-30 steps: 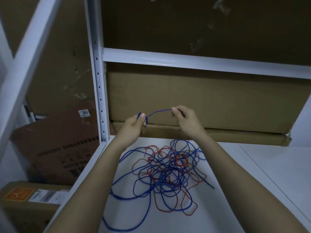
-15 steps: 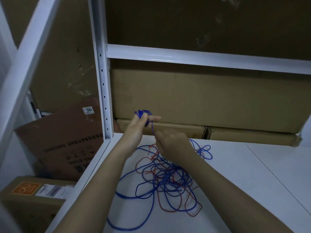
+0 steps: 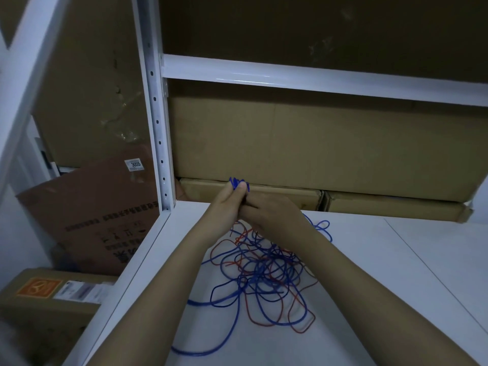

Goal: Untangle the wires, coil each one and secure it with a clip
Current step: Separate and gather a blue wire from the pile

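Observation:
A blue wire (image 3: 266, 283) and a red wire (image 3: 303, 327) lie tangled in loose loops on the white shelf board (image 3: 396, 299). My left hand (image 3: 227, 200) is raised above the tangle and pinches a few small blue loops (image 3: 239, 184) at its fingertips. My right hand (image 3: 272, 213) sits close against the left one, fingers curled toward the same blue wire; its grip is hidden behind the knuckles. A small blue loop (image 3: 323, 228) pokes out to the right of my right wrist. No clip is visible.
Cardboard boxes (image 3: 317, 149) fill the back of the shelf under a white crossbeam (image 3: 317, 80). A white perforated upright (image 3: 158, 128) stands at the left. More cartons (image 3: 87, 215) lean and lie beyond the shelf's left edge.
My right hand drew in from stretching the blue wire out to the right, dipped toward the tangle, and now rests against my left hand, which holds more small blue loops.

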Tool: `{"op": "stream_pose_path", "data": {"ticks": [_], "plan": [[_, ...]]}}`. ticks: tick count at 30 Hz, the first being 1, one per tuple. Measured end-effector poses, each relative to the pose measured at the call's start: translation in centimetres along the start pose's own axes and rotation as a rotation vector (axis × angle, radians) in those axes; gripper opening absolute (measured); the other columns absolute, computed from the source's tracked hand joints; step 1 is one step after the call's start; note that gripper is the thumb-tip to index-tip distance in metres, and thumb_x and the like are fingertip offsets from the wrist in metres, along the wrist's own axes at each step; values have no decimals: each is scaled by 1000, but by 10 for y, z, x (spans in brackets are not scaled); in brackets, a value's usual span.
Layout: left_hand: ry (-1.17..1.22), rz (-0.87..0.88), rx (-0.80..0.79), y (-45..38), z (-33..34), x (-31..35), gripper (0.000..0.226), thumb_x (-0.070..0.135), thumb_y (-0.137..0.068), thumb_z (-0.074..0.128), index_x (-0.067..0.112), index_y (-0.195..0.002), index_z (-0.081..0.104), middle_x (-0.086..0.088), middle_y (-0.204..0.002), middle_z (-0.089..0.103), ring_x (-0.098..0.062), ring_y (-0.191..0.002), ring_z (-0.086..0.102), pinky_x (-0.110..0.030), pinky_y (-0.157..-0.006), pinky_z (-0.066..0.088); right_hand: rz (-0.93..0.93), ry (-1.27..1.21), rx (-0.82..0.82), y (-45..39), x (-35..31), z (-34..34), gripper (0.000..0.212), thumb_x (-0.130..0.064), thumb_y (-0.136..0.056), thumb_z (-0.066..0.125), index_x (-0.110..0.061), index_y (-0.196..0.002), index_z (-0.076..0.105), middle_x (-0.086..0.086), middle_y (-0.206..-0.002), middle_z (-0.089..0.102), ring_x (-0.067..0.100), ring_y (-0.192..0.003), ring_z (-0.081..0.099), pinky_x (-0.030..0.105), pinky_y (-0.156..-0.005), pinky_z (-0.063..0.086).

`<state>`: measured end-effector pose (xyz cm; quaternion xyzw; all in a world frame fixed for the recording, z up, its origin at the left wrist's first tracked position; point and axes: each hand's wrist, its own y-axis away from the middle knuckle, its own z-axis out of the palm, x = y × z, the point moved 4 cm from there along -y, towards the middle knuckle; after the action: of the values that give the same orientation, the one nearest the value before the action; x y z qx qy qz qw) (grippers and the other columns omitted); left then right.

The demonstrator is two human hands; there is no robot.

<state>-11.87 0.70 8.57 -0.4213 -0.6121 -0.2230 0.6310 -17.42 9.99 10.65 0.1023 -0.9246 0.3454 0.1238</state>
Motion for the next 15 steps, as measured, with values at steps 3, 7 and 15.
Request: {"op": "stream_pose_path", "data": {"ticks": [3,7,15], "plan": [[-126,31,15,1,-2,0,46,41,-102,37,-3,-98,51,-14,-83,56,-23,-83,57,-41,-88,44,187,-134,56,0,1,-11,20,-22,-90,53,-11,-82,69,-1,-72,61,13,-58,52,24,-45,36],[-270,89,6,4,-5,2,37,34,-103,35,10,-77,46,2,-62,42,-9,-58,42,-33,-65,36,517,-220,98,11,28,-14,37,-43,-79,73,-14,-70,53,-12,-59,35,11,-53,34,19,-46,23],[-207,-3,-134,12,-10,5,47,40,-95,51,31,-49,45,11,-49,34,-6,-46,32,-25,-54,28,733,-740,-67,27,59,-7,15,-21,-93,60,-18,-83,70,7,-71,60,21,-67,51,32,-63,41]]}}
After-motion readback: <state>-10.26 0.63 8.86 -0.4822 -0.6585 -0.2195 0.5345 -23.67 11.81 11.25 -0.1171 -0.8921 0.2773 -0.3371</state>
